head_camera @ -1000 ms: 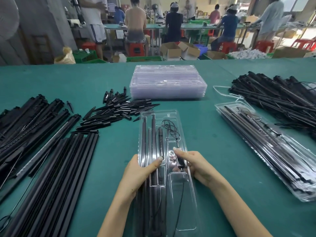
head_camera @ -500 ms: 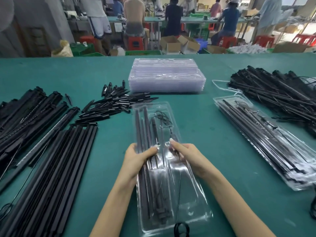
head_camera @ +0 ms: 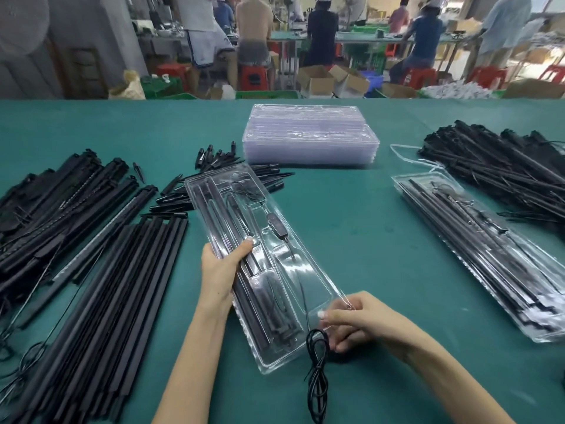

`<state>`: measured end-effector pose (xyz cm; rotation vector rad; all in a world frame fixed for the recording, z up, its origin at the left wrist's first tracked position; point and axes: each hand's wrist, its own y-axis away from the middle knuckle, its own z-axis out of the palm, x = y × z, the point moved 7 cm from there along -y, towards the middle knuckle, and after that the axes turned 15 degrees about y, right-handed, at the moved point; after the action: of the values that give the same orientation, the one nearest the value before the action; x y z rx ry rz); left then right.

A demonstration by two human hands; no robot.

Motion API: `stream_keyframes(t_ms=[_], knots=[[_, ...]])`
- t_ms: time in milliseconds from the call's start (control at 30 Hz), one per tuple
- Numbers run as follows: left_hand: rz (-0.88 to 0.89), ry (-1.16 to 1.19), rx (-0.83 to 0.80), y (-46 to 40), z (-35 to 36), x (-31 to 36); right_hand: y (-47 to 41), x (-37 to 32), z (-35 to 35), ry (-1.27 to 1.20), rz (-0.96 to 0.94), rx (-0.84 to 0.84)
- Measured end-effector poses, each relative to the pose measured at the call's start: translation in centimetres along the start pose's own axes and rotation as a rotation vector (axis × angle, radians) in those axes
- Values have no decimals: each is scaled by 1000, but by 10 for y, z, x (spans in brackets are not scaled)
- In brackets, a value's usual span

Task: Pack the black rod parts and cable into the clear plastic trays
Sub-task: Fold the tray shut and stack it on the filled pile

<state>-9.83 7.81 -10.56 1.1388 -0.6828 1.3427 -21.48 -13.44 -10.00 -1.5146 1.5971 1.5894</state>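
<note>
Head view, the only one I've got. I'm on the closing-up end of packing this clear tray (head_camera: 269,255): rods are already sitting in the long slots on its left side, the little inline controller is in its pocket, and the thin wire runs down the middle. The tray lies at a slant near the front edge of the desk (head_camera: 351,215), far end pointing at the loose spike pile (head_camera: 226,191).

My left hand (head_camera: 221,270) has its grip wrapped round the tray's left rim, thumb on top pressing the rods down. My right hand (head_camera: 363,321) is pinching the near right corner of the tray, fingers curled under it. The coiled bit of cable (head_camera: 318,371) hangs off the near end, outside the plastic.

I reckon the next move is tucking that loop into the empty pocket without popping the rods out, so the left thumb has to hold firm.

Hard to tell: whether my right fingers also catch the wire, since glare and clear plastic muddle it. Can't tell if a lid is on either. The packed tray (head_camera: 477,249) by the right edge and the long rods (head_camera: 101,301) at the left run out of frame.
</note>
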Motion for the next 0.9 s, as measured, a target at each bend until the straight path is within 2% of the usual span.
stream_keyframes(t_ms=[133, 333, 533, 733, 900], knots=[[8, 30, 8, -1, -2, 3, 0, 2, 1, -47, -10, 107], [-34, 55, 13, 4, -1, -1, 5, -3, 3, -75, -47, 167], [3, 14, 44, 5, -4, 2, 9, -8, 7, 6, -76, 219], [-46, 31, 40, 3, -9, 1, 10, -12, 10, -11, -41, 92], [-72, 50, 19, 3, -10, -1, 9, -16, 13, 77, -29, 49]])
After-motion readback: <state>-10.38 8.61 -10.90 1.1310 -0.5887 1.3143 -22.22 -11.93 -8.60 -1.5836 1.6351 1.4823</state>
